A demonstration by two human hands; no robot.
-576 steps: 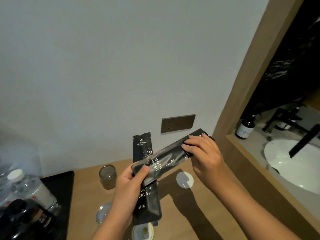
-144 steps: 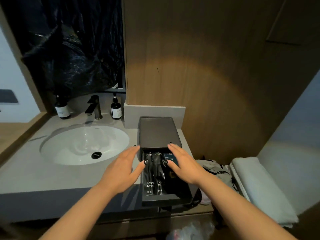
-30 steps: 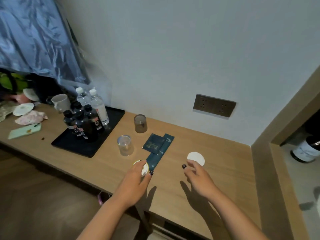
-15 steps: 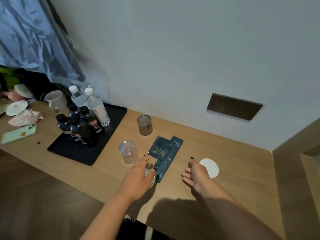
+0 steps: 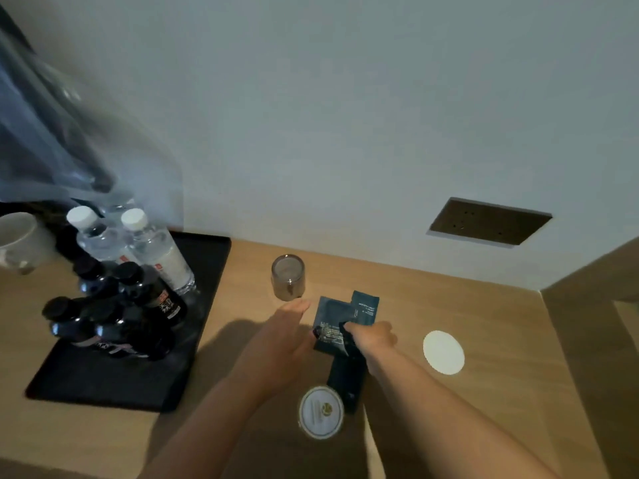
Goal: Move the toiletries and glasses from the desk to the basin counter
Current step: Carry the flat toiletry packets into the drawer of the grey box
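Two dark teal toiletry packets lie overlapped on the wooden desk [image 5: 484, 323]: a square packet [image 5: 330, 318] and a long packet [image 5: 347, 378] under it. My right hand [image 5: 371, 340] has its fingers curled onto them where they overlap. My left hand [image 5: 281, 340] lies flat with straight fingers by the square packet's left edge. A smoky glass [image 5: 288, 277] stands upright just behind the hands. A round paper lid with a gold logo [image 5: 321, 411] sits near the front edge. The clear glass seen earlier is hidden.
A black tray [image 5: 121, 385] on the left carries two water bottles [image 5: 152, 250] and several dark bottles [image 5: 114, 326]. A white mug [image 5: 17, 240] stands at far left. A white round coaster [image 5: 443, 352] lies right. A wall socket [image 5: 489, 221] and a wooden partition [image 5: 594, 323] are on the right.
I have leaned closer over the desk. My right hand moved left from near the coaster onto the packets; my left hand slid forward off the paper lid to the square packet's side.
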